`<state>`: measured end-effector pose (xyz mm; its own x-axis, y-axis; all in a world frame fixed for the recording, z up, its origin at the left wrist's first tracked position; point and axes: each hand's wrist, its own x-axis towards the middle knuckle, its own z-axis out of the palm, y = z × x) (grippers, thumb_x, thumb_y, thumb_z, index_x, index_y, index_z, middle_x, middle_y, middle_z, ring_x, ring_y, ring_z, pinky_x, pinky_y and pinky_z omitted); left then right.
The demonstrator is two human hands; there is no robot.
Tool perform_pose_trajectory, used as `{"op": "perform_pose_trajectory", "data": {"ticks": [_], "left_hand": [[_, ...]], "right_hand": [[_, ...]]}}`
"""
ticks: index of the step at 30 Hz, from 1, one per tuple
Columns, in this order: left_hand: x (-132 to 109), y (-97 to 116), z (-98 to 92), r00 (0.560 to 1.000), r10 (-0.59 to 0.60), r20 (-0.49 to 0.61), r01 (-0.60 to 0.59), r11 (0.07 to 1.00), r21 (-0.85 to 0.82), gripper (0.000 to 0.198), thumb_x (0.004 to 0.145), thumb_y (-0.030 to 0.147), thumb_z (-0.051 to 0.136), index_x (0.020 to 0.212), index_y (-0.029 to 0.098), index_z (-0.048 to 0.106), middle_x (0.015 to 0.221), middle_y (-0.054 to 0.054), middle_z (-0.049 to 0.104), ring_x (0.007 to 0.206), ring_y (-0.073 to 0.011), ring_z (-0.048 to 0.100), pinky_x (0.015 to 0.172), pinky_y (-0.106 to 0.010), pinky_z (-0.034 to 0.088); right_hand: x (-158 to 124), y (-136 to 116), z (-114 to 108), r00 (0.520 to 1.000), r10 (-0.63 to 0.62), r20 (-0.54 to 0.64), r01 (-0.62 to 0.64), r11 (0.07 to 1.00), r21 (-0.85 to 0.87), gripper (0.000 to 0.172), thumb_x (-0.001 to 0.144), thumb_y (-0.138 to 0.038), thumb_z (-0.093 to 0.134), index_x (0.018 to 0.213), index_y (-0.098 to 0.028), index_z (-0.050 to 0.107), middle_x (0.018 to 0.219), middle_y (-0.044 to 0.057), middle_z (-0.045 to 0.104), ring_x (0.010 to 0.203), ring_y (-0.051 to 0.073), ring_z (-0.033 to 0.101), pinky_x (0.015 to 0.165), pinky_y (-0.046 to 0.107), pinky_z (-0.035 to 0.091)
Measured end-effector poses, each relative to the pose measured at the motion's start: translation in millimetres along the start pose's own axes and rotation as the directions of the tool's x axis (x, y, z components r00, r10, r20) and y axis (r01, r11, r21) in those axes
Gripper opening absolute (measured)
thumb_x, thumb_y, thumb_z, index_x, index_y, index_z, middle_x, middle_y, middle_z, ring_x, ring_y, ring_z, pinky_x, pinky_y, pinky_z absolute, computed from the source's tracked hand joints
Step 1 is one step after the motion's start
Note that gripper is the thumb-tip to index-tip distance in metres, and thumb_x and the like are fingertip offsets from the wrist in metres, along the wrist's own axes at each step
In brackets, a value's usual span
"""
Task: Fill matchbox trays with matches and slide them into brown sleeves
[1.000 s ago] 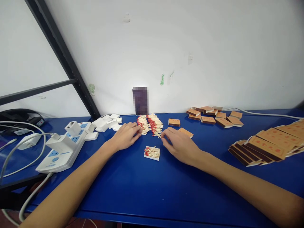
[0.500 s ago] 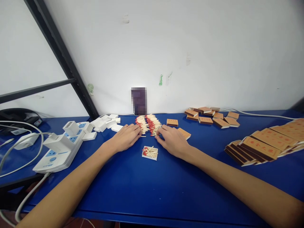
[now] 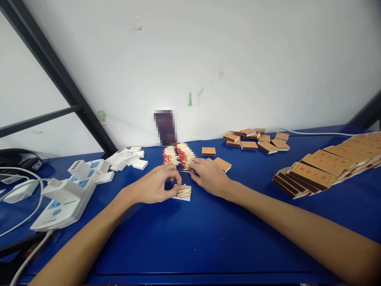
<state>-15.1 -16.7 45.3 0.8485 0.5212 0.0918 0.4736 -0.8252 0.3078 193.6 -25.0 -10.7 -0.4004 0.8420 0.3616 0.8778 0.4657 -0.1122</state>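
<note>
My left hand [image 3: 156, 183] is over the left end of a small white matchbox tray [image 3: 186, 199], thumb and forefinger closed on a match there. Its fingers hide the left part of the tray. Loose matches [image 3: 184, 192] lie inside at mixed angles. Behind the tray, many red-headed matches are spread in two side-by-side rows, a left row [image 3: 170, 154] and a right row [image 3: 186, 155]. At the near end of the right row is my right hand [image 3: 210, 175], its fingertips pinched around the end of a single match [image 3: 184, 171].
A closed matchbox [image 3: 208, 151] and another matchbox [image 3: 223, 164] are beside my right hand. Farther right are a loose heap of matchboxes [image 3: 249, 145] and a long stacked row [image 3: 312, 173]. White blocks [image 3: 139, 164] and a power strip [image 3: 68, 210] stand left on the blue table [image 3: 190, 242].
My left hand has moved from the left match row back toward me to the tray. My right hand stays by the right row. The whole view has shifted slightly.
</note>
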Motion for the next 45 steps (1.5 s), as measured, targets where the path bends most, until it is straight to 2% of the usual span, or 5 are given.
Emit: {"op": "perform_pose_trajectory", "data": {"ticks": [5,13,27,38,45], "left_hand": [[0,-27,-0.5,0.987,-0.067,-0.144,0.097,0.972,0.213,0.015,0.091,0.027,0.046,0.088,0.018,0.059,0.084,-0.003,0.059,0.08,-0.0181,0.053,0.073,-0.031,0.041],[-1,-54,6.7,0.997,-0.067,-0.026,0.071,0.882,0.467,0.024,0.098,0.028,0.035,0.094,0.017,0.056,0.092,-0.008,0.06,0.085,-0.0221,0.054,0.074,-0.035,0.039],[-4,-7,-1.2,0.998,0.007,0.061,-0.005,0.999,-0.041,0.021,0.096,0.031,0.042,0.087,0.019,0.056,0.084,-0.002,0.057,0.074,-0.014,0.05,0.069,-0.027,0.04],[1,-40,9.6,0.98,-0.089,-0.177,0.162,0.875,0.457,0.018,0.095,0.027,0.043,0.092,0.018,0.059,0.091,-0.006,0.064,0.085,-0.0221,0.053,0.073,-0.035,0.033],[1,-35,8.8,0.99,-0.056,-0.129,0.086,0.966,0.243,0.022,0.097,0.027,0.039,0.091,0.018,0.058,0.089,-0.003,0.064,0.082,-0.0187,0.054,0.075,-0.032,0.036]], "right_hand": [[1,3,0,0.999,-0.031,0.029,0.03,0.998,0.049,0.012,0.094,-0.02,0.051,0.091,-0.019,0.062,0.093,0.004,0.065,0.084,0.018,0.059,0.07,0.029,0.035],[-9,-1,-12,0.994,-0.084,0.067,0.077,0.991,0.112,0.014,0.095,-0.017,0.045,0.085,-0.018,0.055,0.088,0.004,0.063,0.072,0.016,0.055,0.065,0.029,0.035],[-23,-10,-19,0.999,-0.037,-0.032,0.046,0.943,0.329,0.017,0.096,-0.02,0.042,0.082,-0.019,0.052,0.076,0.001,0.062,0.063,0.013,0.052,0.06,0.027,0.035],[-2,0,-4,0.986,0.096,0.139,-0.094,0.995,-0.022,0.018,0.1,-0.03,0.04,0.099,-0.018,0.053,0.094,0.01,0.068,0.083,0.023,0.064,0.062,0.03,0.035],[-2,0,-5,0.98,0.127,0.155,-0.123,0.992,-0.036,0.017,0.1,-0.023,0.037,0.097,-0.017,0.053,0.094,0.011,0.068,0.081,0.022,0.064,0.061,0.03,0.034]]}}
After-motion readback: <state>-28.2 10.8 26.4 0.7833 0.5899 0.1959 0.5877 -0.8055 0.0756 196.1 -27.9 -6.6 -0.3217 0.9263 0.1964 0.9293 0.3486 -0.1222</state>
